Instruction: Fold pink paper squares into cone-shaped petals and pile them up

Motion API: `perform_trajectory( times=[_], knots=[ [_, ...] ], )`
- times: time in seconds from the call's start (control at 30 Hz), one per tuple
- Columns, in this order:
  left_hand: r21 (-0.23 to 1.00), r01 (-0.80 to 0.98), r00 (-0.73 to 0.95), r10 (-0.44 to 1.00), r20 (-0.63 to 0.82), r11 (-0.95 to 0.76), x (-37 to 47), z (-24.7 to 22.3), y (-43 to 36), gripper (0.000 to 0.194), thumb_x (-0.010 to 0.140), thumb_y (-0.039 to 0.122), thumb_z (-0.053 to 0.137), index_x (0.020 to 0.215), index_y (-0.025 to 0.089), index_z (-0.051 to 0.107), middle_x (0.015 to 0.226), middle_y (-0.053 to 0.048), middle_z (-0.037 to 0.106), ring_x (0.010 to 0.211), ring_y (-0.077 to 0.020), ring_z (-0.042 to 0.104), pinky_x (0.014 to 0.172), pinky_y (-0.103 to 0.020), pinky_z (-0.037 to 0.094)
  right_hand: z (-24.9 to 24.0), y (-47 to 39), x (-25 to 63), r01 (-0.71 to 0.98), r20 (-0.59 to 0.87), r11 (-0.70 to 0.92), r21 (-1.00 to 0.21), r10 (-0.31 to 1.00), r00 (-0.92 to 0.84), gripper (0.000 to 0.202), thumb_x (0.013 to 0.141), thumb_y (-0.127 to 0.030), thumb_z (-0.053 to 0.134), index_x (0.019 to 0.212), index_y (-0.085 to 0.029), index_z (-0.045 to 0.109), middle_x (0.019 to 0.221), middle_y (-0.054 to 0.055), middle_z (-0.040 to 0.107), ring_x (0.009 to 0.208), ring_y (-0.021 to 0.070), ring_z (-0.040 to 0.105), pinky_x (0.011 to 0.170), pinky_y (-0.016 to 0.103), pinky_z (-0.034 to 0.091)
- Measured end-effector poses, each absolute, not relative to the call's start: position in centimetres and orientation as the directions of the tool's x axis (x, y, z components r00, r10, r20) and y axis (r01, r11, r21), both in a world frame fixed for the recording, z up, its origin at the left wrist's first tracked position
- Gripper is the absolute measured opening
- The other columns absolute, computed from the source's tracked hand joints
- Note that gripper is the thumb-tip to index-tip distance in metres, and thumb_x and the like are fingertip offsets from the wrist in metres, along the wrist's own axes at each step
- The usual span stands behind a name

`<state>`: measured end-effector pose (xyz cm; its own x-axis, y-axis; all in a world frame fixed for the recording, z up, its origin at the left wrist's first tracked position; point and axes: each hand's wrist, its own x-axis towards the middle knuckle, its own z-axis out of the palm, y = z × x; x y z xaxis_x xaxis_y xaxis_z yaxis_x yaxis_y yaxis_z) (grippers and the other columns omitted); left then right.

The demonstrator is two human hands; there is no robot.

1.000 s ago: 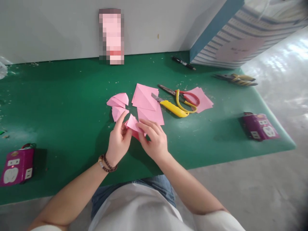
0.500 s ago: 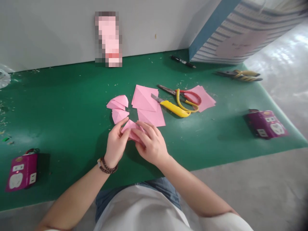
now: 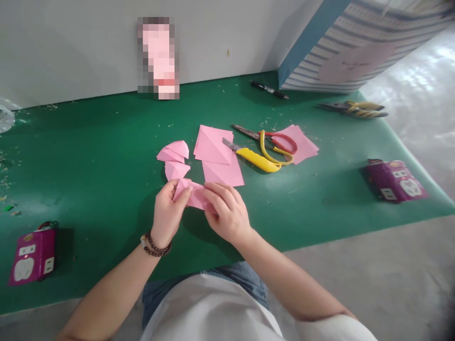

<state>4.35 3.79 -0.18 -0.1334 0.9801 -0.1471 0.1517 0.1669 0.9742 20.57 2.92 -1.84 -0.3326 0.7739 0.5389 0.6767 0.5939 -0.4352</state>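
Note:
Between my two hands is a creased piece of pink paper (image 3: 195, 195), held just above the green table. My left hand (image 3: 168, 208) pinches its left end, thumb on top. At the right end, the fingers of my right hand (image 3: 228, 210) close on the paper and cover part of it. Folded pink paper pieces (image 3: 175, 154) lie just beyond my left hand. Past my right hand is a stack of flat pink squares (image 3: 213, 144), the uppermost with a diagonal crease. The blade tip of a yellow utility knife (image 3: 259, 160) rests on that stack.
Scissors (image 3: 273, 142) with red and yellow handles overlap more pink paper (image 3: 302, 144). A black pen (image 3: 269, 90) and pliers (image 3: 355, 109) lie farther back, near a striped box (image 3: 330, 57). Purple devices (image 3: 33, 255) sit at both sides of the green table (image 3: 106, 175). Scraps litter the left.
My hands have moved slightly apart, my left one shifting left. More of the pink paper shows between them, spread wider and flatter than before.

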Motion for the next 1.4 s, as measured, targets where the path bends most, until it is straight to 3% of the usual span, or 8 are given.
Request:
perform_trajectory(
  times=[0.3, 0.43, 0.57, 0.8, 1.07, 1.23, 1.3, 1.4],
  knots=[
    [0.972, 0.145, -0.119, 0.978, -0.169, 0.185, 4.2, -0.8, 3.9, 0.023, 0.082, 0.039, 0.069, 0.086, 0.016, 0.069, 0.078, -0.002, 0.069, 0.072, -0.0152, 0.063, 0.066, -0.025, 0.052, -2.1, 3.0, 20.8, 0.663, 0.553, 0.638, -0.392, 0.739, -0.384, 0.036, 0.09, -0.013, 0.051, 0.124, -0.02, 0.058, 0.123, 0.017, 0.06, 0.102, 0.0264, 0.061, 0.083, 0.044, 0.057],
    [0.97, 0.169, -0.147, 0.977, -0.152, 0.177, 4.1, -0.4, 4.0, 0.021, 0.083, 0.038, 0.068, 0.084, 0.017, 0.07, 0.078, -0.001, 0.07, 0.073, -0.0148, 0.063, 0.068, -0.024, 0.052, -2.0, 3.2, 20.9, 0.666, 0.584, 0.627, -0.405, 0.738, -0.339, 0.026, 0.09, -0.012, 0.052, 0.114, -0.018, 0.061, 0.114, 0.015, 0.065, 0.095, 0.0235, 0.062, 0.079, 0.039, 0.057],
    [0.958, 0.268, -0.111, 0.991, -0.076, 0.104, 4.2, 0.5, 3.9, 0.015, 0.085, 0.033, 0.066, 0.086, 0.019, 0.072, 0.089, -0.002, 0.074, 0.085, -0.0165, 0.067, 0.078, -0.025, 0.052, -1.9, 3.3, 20.9, 0.641, 0.614, 0.643, -0.419, 0.721, -0.322, 0.021, 0.092, -0.016, 0.055, 0.112, -0.02, 0.062, 0.105, 0.011, 0.069, 0.091, 0.0205, 0.063, 0.078, 0.034, 0.056],
    [0.876, 0.475, -0.028, 0.993, 0.117, -0.09, 4.2, 1.0, 3.3, 0.013, 0.087, 0.029, 0.063, 0.09, 0.02, 0.072, 0.089, -0.002, 0.076, 0.081, -0.0144, 0.07, 0.075, -0.021, 0.054, -1.6, 3.5, 21.1, 0.666, 0.576, 0.582, -0.467, 0.772, -0.27, 0.023, 0.093, -0.012, 0.049, 0.109, -0.02, 0.064, 0.1, 0.009, 0.07, 0.087, 0.0189, 0.064, 0.076, 0.031, 0.055],
    [0.932, 0.36, 0.024, 0.999, 0.024, -0.031, 4.3, 1.1, 3.3, 0.015, 0.088, 0.025, 0.061, 0.094, 0.022, 0.074, 0.098, -0.001, 0.077, 0.091, -0.0162, 0.071, 0.081, -0.023, 0.057, -1.7, 3.5, 21.4, 0.68, 0.566, 0.606, -0.412, 0.756, -0.33, 0.024, 0.091, -0.013, 0.048, 0.106, -0.02, 0.066, 0.099, 0.009, 0.069, 0.085, 0.0186, 0.064, 0.072, 0.03, 0.054],
    [0.934, 0.355, 0.08, 0.997, 0.02, -0.047, 4.0, 1.3, 3.6, 0.018, 0.09, 0.024, 0.057, 0.097, 0.021, 0.074, 0.099, -0.003, 0.076, 0.092, -0.0166, 0.071, 0.083, -0.025, 0.058, -1.7, 3.6, 21.4, 0.656, 0.514, 0.581, -0.481, 0.793, -0.326, 0.023, 0.091, -0.016, 0.05, 0.11, -0.02, 0.062, 0.101, 0.009, 0.069, 0.089, 0.0194, 0.066, 0.075, 0.031, 0.056],
    [0.933, 0.353, 0.145, 0.989, 0.023, -0.073, 3.9, 1.3, 3.6, 0.019, 0.088, 0.028, 0.062, 0.102, 0.02, 0.072, 0.103, -0.004, 0.075, 0.094, -0.0175, 0.07, 0.085, -0.027, 0.058, -1.6, 3.6, 21.5, 0.646, 0.519, 0.579, -0.498, 0.795, -0.313, 0.021, 0.091, -0.021, 0.054, 0.111, -0.021, 0.061, 0.102, 0.009, 0.069, 0.09, 0.0198, 0.066, 0.076, 0.031, 0.057],
    [0.906, 0.382, 0.238, 0.967, 0.096, -0.184, 3.8, 1.3, 3.7, 0.04, 0.075, 0.031, 0.078, 0.111, 0.019, 0.067, 0.112, -0.005, 0.072, 0.102, -0.0203, 0.068, 0.092, -0.03, 0.056, -1.5, 3.6, 21.7, 0.644, 0.529, 0.567, -0.514, 0.8, -0.282, 0.02, 0.091, -0.024, 0.057, 0.11, -0.021, 0.06, 0.101, 0.009, 0.07, 0.09, 0.0204, 0.067, 0.076, 0.032, 0.056]
  ],
)
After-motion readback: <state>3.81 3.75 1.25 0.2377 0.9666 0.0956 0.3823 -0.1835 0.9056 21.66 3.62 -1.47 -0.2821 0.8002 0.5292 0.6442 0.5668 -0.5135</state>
